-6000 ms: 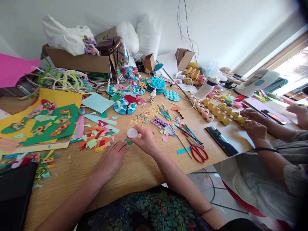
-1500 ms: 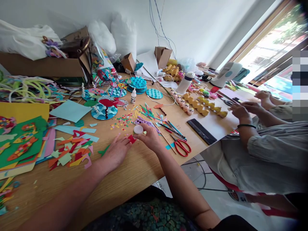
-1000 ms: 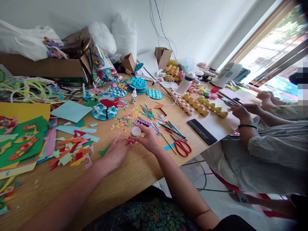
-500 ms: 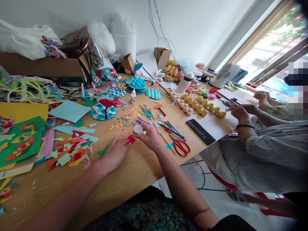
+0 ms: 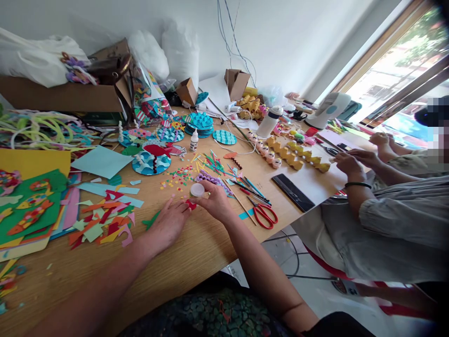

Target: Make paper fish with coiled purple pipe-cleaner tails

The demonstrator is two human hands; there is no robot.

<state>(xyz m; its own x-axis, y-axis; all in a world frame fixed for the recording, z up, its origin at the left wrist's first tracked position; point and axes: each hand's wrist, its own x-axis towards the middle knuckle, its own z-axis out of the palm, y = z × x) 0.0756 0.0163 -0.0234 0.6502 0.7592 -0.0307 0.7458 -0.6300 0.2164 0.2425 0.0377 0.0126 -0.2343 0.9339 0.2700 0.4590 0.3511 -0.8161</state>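
Note:
My left hand (image 5: 171, 221) lies palm down on the wooden table, fingers stretched out, fingertips at the edge of a small red paper piece (image 5: 191, 205). In my right hand (image 5: 215, 201) is a small round white-topped container (image 5: 197, 189), gripped between thumb and fingers and touching or just above the red paper. My fingers hide most of its side. A green paper shape (image 5: 150, 222) shows partly from behind my left hand. Beyond my right hand lies a purple twisted pipe cleaner piece (image 5: 207, 177).
Red-handled scissors (image 5: 265, 216), pencils and a black case (image 5: 292, 192) lie to the right. Paper scraps (image 5: 105, 217) spread on the left. Behind stand a glue bottle (image 5: 194, 140) and blue decorated discs (image 5: 151, 161). At far right, a co-worker's hands (image 5: 351, 164) handle something small.
My right hand has shifted slightly left with the white-topped container, which now covers more of the red paper. My left hand stays in place. The co-worker's hands have moved slightly.

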